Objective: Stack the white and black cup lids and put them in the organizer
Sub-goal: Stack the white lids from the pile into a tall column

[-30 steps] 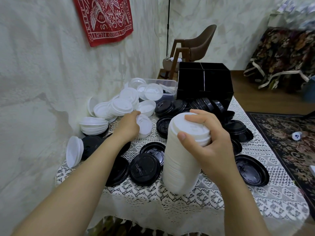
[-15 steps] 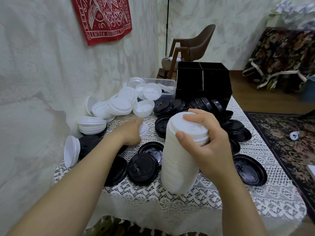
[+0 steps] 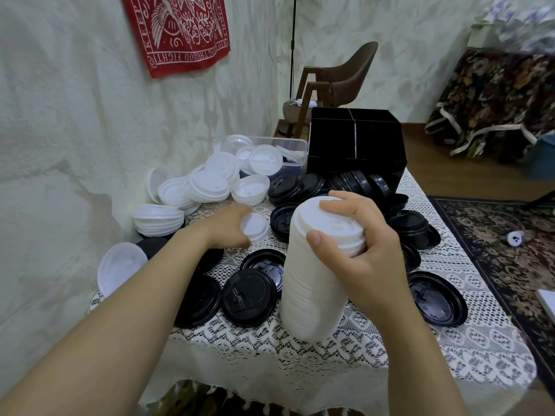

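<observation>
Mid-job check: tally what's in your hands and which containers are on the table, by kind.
Tall white lid stack, held by the right hand: 1
White lid, held by the left hand: 1
Black organizer: 1
Clear plastic tub: 1
Total: 4
</observation>
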The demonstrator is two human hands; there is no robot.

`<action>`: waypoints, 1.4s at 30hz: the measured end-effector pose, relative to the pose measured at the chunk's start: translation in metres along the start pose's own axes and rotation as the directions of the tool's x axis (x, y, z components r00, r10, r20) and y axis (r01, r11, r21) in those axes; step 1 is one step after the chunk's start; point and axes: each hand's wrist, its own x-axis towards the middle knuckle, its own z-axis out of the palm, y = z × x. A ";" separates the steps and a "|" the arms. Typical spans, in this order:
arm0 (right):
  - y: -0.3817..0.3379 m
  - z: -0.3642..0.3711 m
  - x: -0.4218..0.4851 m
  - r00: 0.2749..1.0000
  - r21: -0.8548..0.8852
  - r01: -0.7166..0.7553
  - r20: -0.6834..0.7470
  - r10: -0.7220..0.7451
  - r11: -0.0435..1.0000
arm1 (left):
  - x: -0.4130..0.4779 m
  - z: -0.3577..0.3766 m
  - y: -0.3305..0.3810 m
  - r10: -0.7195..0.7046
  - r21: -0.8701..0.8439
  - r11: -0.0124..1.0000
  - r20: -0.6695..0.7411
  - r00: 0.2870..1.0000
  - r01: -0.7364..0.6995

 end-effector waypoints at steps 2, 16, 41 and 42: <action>0.000 0.000 0.000 1.000 -0.002 0.002 -0.002 -0.002 1.000 | -0.001 0.001 -0.002 0.016 -0.049 0.999 0.036 0.999 -0.014; -0.001 0.000 0.000 1.000 -0.020 -0.012 -0.006 0.012 1.000 | -0.001 -0.001 0.000 0.027 0.052 0.998 0.019 0.999 -0.028; -0.001 -0.001 -0.002 0.999 -0.044 -0.048 0.001 0.048 0.998 | -0.080 -0.046 0.062 0.145 -0.510 0.741 -0.513 0.846 -0.437; -0.001 -0.001 -0.002 0.998 -0.033 -0.059 -0.005 0.059 0.998 | -0.089 -0.046 0.066 0.159 -0.565 0.667 -0.528 0.834 -0.485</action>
